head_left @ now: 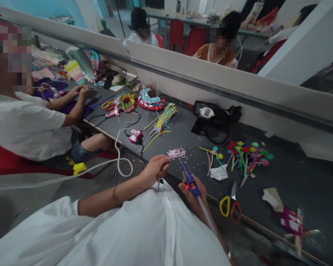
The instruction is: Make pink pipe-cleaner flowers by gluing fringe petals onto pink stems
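My left hand (154, 171) is closed, its fingertips pinching a pipe cleaner flower with a pale pink, frayed-looking head (177, 153). A thin pinkish stem shows below the fingers. In my right hand (202, 186) is a blue glue gun (188, 175), its tip pointing up at the pink petals and a red light glowing on its side. Whether the tip touches them I cannot tell. To the right, scissors (233, 201) with a yellow and a red handle lie at the table edge. Beyond them is a pile of coloured pipe cleaner flowers (248, 157).
Loose pipe cleaners (163, 120) lie ahead on the dark table (180, 129). A purple box with a cord (135, 136) and a pink glue gun (113, 112) are to the left. A black bag (224, 118) rests by the partition. A co-worker (30, 122) sits at left.
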Available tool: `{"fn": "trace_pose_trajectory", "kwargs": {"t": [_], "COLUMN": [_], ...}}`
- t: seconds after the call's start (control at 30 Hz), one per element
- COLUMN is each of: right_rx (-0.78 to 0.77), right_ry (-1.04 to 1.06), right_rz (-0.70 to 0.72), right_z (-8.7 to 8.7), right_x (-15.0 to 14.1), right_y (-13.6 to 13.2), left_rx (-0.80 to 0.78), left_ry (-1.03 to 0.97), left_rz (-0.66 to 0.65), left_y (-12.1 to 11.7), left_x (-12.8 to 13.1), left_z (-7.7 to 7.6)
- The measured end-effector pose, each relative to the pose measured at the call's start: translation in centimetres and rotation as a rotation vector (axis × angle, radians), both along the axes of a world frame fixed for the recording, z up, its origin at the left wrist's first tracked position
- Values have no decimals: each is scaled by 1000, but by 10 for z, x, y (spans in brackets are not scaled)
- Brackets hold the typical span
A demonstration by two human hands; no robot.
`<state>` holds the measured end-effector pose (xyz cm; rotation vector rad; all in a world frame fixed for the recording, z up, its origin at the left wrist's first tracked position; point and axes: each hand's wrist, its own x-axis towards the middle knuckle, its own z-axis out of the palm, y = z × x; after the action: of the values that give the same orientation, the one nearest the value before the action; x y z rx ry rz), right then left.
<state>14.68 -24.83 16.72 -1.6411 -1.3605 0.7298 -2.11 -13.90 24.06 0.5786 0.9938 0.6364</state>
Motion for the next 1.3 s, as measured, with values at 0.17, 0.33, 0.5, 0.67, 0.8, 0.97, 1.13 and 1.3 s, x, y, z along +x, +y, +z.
{"fn": "trace_pose_trajectory", "kwargs": {"t": [0.17, 0.33, 0.5, 0.67, 0.8, 0.97, 1.13, 1.3], "right_rx": [-129, -254, -343, -373, -362, -285, -263, -352], "right_ry": [-251, -372, -458, -537, -602, -621, -571, -531], "right_rz": [-74, -129, -78, -63, -124, -168, -96, -40], "right_z": [-56, -126, -163, -172, -164, -151, -154, -163], "right_x": [38, 80, 104, 105, 97, 82, 63, 50], "right_y": [15, 20, 26, 34, 34, 64, 138, 189], "left_rx": [19, 12, 7, -12, -18, -15, -29, -28], "left_ry": [-25, -29, -16, 18, 31, 31, 53, 72], "left_rz": [40, 44, 28, 23, 21, 4, -46, -63], "left_y": [4, 7, 10, 16, 22, 27, 33, 37], "left_x": [-8, -15, -20, -24, -28, -29, -26, -22], "left_z": [-4, -6, -9, -9, -10, -13, -12, -9]}}
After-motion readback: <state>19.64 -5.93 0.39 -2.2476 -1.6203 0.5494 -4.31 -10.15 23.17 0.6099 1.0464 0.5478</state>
